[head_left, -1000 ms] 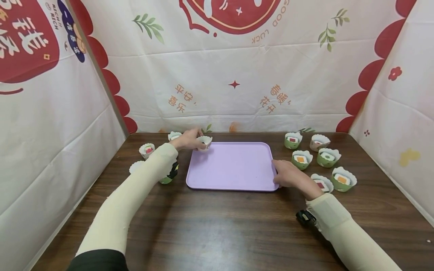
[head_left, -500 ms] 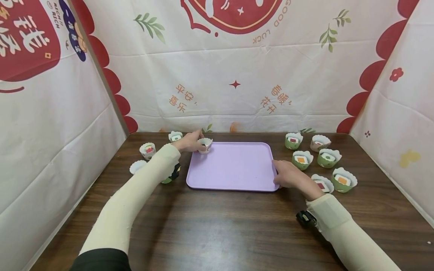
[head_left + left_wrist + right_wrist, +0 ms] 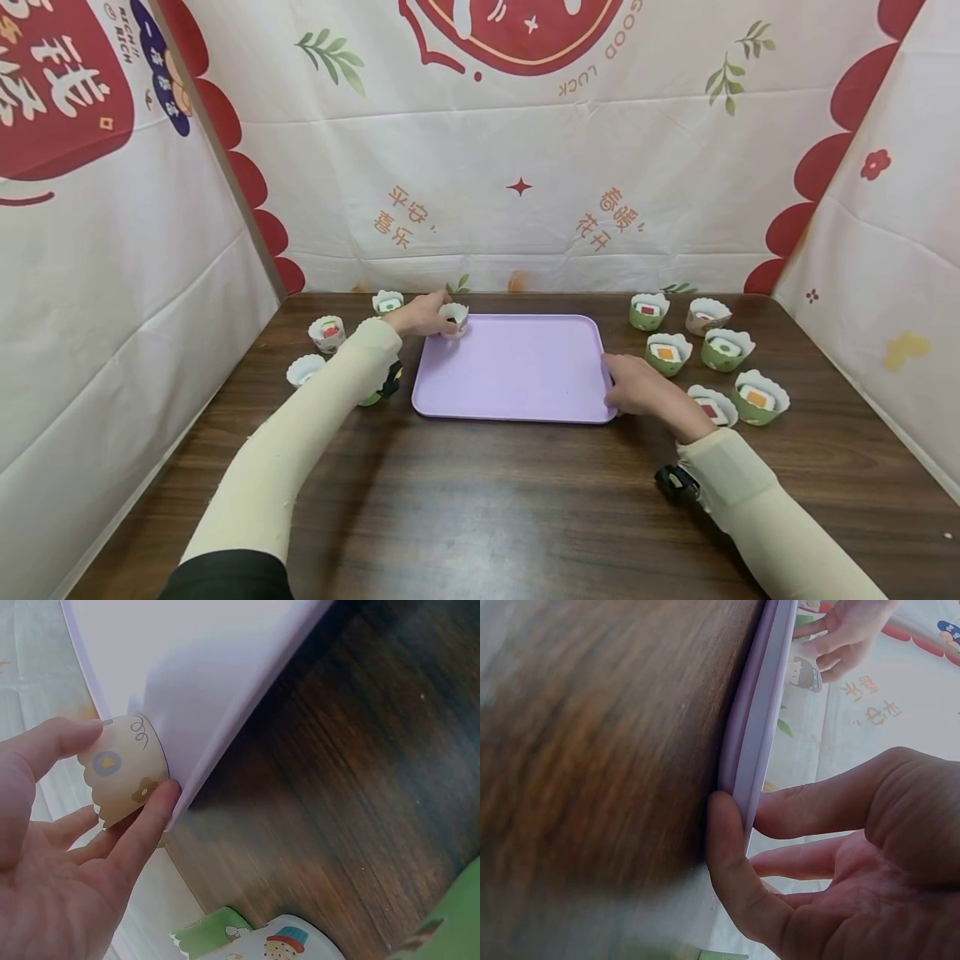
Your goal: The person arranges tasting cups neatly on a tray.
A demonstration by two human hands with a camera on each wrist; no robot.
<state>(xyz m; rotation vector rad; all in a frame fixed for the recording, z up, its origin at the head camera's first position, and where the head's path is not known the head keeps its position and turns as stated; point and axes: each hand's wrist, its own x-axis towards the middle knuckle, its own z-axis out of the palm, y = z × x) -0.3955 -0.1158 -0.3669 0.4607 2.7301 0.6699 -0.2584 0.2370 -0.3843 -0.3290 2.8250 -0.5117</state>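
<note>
At the back left corner of a lilac tray, my left hand pinches a scallop-rimmed paper cupcake cup between thumb and fingers. The left wrist view shows this cup as cream with small printed figures, its base close against the tray's surface. What lies inside it is mostly hidden. My right hand grips the tray's right edge. In the right wrist view, thumb and forefinger sit on either side of the tray's rim.
Several cupcake cups holding small white pieces with coloured tops stand right of the tray. More cups stand at the left, one green cup partly behind my left forearm. A printed white cloth hangs behind the brown wooden table.
My left forearm has shifted slightly right, showing more of the left-hand cups. The pinched cup stays at the tray's corner with only a slight shift. My right hand and the tray keep still.
</note>
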